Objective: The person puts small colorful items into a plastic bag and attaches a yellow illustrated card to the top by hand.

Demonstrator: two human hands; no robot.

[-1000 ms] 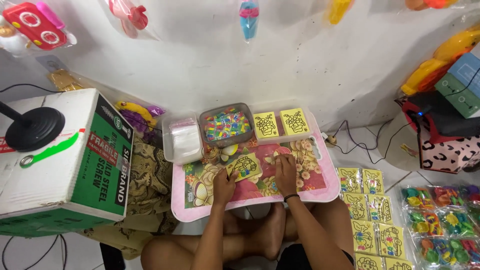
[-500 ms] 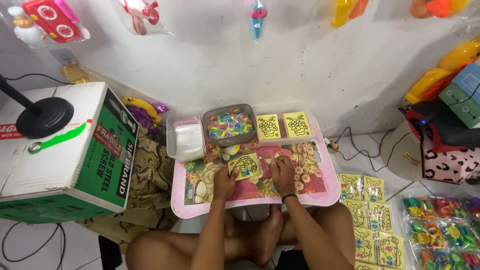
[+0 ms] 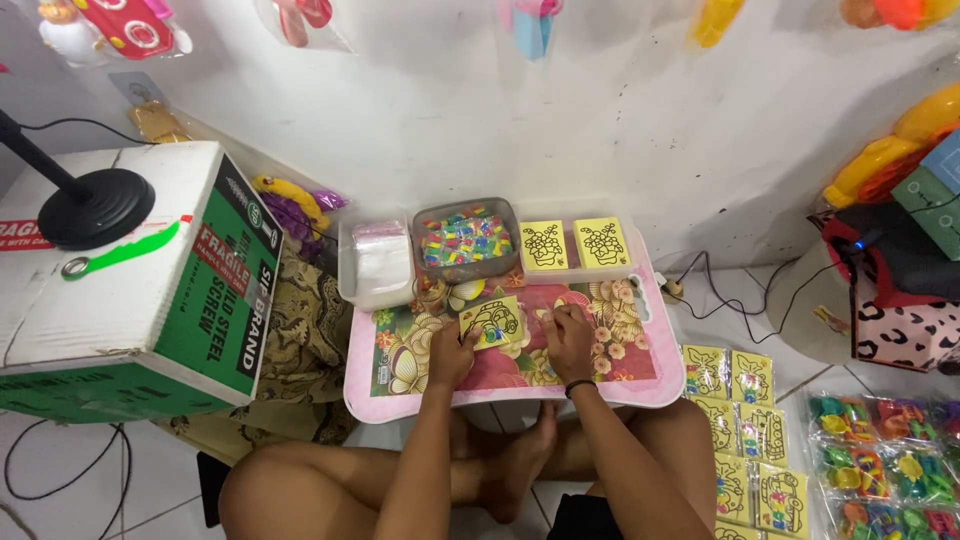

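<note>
- Left hand (image 3: 452,352) pinches the lower left corner of a yellow card (image 3: 493,321) with a black line drawing, keeping it flat on the pink floral tray table (image 3: 400,405), near the middle.
- Right hand (image 3: 567,338) sits just beside the card's right edge, fingers curled together on something small; what it is cannot be told.
- Grey tub of small coloured packets (image 3: 466,240), clear bag stack (image 3: 381,262) and two more yellow cards (image 3: 572,244) line the tray's far edge, within reach.
- Cards look thin, stiff, matte.
</note>
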